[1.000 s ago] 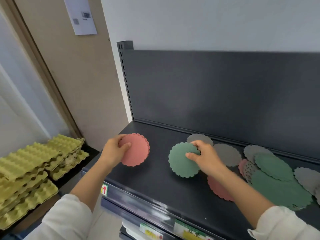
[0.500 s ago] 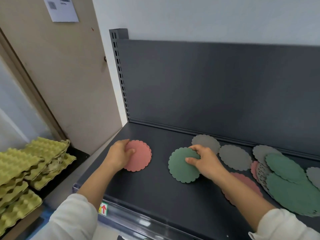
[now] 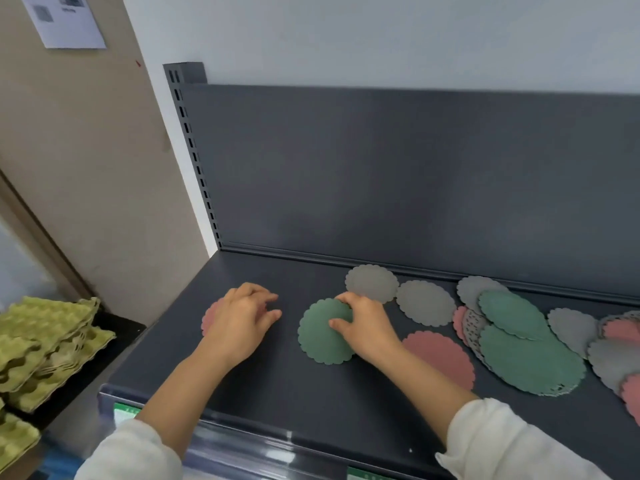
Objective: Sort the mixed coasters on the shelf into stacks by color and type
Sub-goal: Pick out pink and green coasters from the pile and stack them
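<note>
On shelf (image 3: 311,403): pink coaster (image 3: 209,318) pressed flat under spread left hand (image 3: 239,327) fingers; green coaster (image 3: 322,336) pinched by right hand (image 3: 367,329), separate colour stacks started.

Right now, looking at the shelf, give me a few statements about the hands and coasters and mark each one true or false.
1. The left hand lies flat on a pink coaster. True.
2. The right hand touches a grey coaster. False: it rests on a green coaster.
3. Two grey coasters lie near the shelf's back edge. True.
4. The egg cartons sit on the shelf. False: they are stacked to its left.
</note>
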Demonstrator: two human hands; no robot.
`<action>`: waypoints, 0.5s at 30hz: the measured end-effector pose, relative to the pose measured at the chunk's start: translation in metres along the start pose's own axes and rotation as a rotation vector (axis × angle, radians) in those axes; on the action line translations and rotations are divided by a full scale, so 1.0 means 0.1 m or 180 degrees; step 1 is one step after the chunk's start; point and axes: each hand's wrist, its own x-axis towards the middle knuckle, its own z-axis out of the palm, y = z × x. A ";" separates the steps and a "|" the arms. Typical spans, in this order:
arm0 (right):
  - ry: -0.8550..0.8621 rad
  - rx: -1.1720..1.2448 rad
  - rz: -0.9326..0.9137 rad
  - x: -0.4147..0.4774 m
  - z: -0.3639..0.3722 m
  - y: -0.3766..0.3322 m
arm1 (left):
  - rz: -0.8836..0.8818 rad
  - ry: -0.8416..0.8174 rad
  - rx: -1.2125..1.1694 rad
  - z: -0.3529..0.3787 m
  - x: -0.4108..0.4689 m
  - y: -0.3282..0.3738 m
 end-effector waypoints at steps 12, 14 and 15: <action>0.0696 -0.0610 -0.0071 -0.30 -0.67 0.65 | 0.0754 -0.0375 -0.0412 0.25 0.08 0.85; 0.0869 -0.0653 0.0149 -0.41 -0.94 0.91 | 0.0920 -0.0547 -0.0419 0.36 0.08 1.07; 0.0944 -0.0688 0.0270 -0.47 -1.07 1.04 | 0.0997 -0.0649 -0.0422 0.41 0.08 1.20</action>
